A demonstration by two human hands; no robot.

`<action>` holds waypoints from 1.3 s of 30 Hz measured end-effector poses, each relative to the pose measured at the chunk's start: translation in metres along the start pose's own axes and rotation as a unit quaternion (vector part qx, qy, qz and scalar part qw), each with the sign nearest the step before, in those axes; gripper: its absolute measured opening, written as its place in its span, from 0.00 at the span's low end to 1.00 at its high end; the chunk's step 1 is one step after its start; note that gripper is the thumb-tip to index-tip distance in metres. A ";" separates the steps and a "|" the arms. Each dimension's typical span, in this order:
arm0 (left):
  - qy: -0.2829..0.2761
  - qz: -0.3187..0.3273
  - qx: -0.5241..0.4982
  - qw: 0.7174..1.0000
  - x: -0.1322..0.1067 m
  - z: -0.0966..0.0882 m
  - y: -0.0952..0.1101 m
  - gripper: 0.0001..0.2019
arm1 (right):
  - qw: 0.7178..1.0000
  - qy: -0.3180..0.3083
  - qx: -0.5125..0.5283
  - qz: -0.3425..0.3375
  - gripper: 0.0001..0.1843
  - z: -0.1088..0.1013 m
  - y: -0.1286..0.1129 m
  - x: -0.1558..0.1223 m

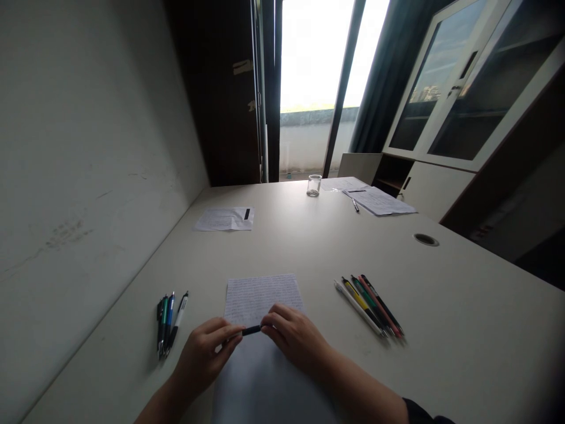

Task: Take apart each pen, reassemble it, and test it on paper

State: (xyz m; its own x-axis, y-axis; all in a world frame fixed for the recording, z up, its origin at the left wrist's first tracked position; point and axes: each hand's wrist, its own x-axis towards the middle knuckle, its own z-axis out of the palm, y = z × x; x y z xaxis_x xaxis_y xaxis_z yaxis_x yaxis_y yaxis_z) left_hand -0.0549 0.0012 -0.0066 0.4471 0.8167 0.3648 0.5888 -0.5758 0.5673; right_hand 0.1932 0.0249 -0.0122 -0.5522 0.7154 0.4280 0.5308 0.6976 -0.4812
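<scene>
Both my hands meet over the near part of a sheet of written paper [261, 296] on the pale table [309, 247]. My left hand [203, 352] and my right hand [295, 337] each pinch one end of a short black pen [251, 330], held level just above the sheet. Fingers of both hands are curled round the pen's ends. A small bunch of pens [169, 323] lies to the left of my left hand. A row of several coloured pens [369, 304] lies to the right of my right hand.
A wall runs along the table's left edge. Farther back lie a folded paper [225, 218], a glass jar [313, 185], more sheets [377, 201] with a pen [355, 205], and a cable hole [426, 239]. A cabinet with glass doors [463, 88] stands at the right.
</scene>
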 end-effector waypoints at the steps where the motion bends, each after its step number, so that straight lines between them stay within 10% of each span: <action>1: 0.001 0.000 0.000 1.000 0.000 0.000 0.000 0.11 | 1.000 0.000 0.000 0.000 0.07 0.000 0.000 0.000; 39: 0.003 0.000 -0.007 1.000 -0.001 0.001 0.001 0.10 | 1.000 -0.011 -0.002 -0.001 0.04 0.005 0.004 -0.001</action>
State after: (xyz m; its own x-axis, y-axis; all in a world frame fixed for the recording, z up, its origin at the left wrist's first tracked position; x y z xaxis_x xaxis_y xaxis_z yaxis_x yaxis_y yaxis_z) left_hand -0.0544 0.0005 -0.0069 0.4435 0.8171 0.3683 0.5790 -0.5749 0.5782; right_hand 0.1923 0.0268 -0.0180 -0.5667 0.7131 0.4128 0.5327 0.6993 -0.4767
